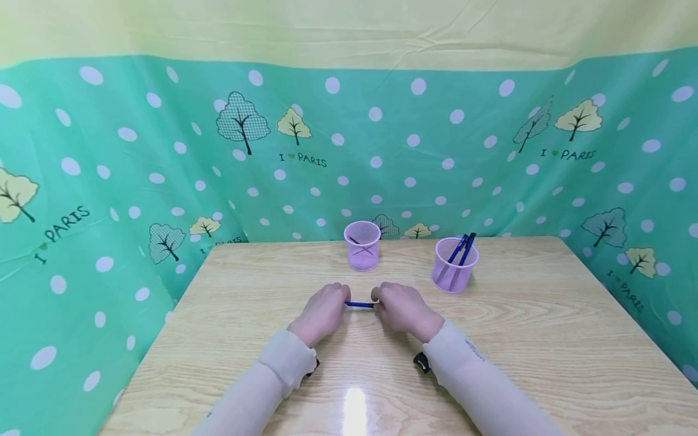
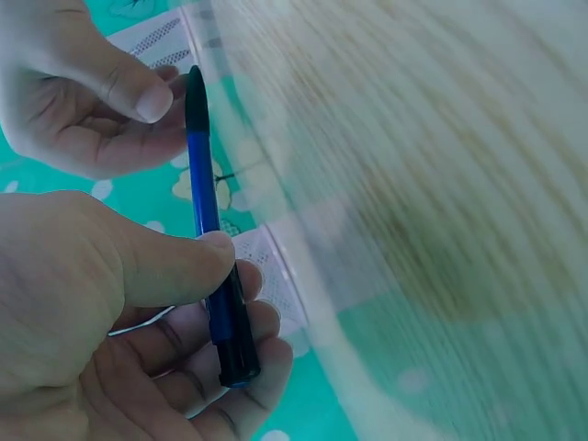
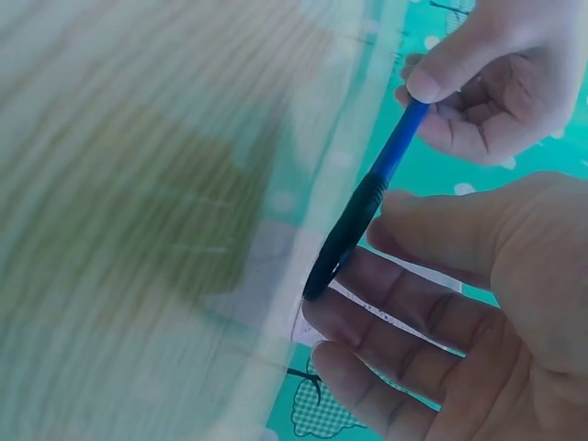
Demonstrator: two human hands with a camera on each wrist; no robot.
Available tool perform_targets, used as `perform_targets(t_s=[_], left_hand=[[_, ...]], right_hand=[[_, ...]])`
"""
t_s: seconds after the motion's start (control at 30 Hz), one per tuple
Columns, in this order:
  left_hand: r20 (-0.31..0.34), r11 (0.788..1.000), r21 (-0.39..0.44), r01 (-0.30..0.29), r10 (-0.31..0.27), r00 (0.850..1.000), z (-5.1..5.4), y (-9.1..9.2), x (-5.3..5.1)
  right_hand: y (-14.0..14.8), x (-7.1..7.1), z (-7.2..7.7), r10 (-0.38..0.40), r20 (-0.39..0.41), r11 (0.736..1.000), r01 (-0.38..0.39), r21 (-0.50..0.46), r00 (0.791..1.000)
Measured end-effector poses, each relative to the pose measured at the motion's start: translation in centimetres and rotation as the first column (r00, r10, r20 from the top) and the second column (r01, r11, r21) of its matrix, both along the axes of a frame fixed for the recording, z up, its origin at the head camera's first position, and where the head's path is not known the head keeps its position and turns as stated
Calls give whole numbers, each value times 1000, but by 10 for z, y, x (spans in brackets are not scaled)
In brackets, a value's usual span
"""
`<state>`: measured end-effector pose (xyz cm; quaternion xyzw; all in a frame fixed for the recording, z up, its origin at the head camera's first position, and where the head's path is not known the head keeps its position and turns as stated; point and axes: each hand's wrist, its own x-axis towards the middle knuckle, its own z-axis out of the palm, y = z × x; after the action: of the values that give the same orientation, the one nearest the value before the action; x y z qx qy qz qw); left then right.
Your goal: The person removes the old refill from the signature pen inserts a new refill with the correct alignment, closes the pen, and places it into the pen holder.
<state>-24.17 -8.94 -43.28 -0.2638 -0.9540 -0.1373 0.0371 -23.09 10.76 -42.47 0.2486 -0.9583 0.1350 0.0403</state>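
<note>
A blue pen (image 1: 360, 304) with black ends spans the gap between the two hands above the table. My left hand (image 1: 324, 310) pinches its push-button end, with the thumb on the barrel (image 2: 202, 175) in the left wrist view. My right hand (image 1: 402, 309) is at the black grip end; its fingertips are against the pen (image 3: 397, 147) in the right wrist view. The right thumb (image 2: 152, 101) stands a little off the pen in the left wrist view, and the fingers are loosely bent.
Beyond the hands, a purple mesh cup (image 1: 363, 257) stands on the wooden table (image 1: 262, 266) with a dark, thin item inside. Farther right, another purple cup (image 1: 448, 278) holds two blue pens (image 1: 466, 249). A green dotted curtain (image 1: 305, 200) surrounds the table's back and sides.
</note>
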Motion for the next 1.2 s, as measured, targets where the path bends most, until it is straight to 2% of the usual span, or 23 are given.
perform_targets(t_s=[0.13,0.43,0.67,1.03,1.2], left_hand=[[6,999,38,5,-5,1000,2,-1,3],[-18,996,92,17,-16,1000,3,-1,10],[-35,992,125,16,-12,999,3,0,14],[4,987,157,-32,32,999,3,2,20],[6,986,164,-26,25,1000,4,3,20]], right_hand=[[3,2,1,-3,20,1000,4,-31,1000],[7,4,3,-30,17,999,31,-36,999],[10,7,6,-16,14,998,17,-59,1000],[11,12,7,-6,-21,999,4,-54,1000],[13,14,9,-9,-48,998,6,-58,999]])
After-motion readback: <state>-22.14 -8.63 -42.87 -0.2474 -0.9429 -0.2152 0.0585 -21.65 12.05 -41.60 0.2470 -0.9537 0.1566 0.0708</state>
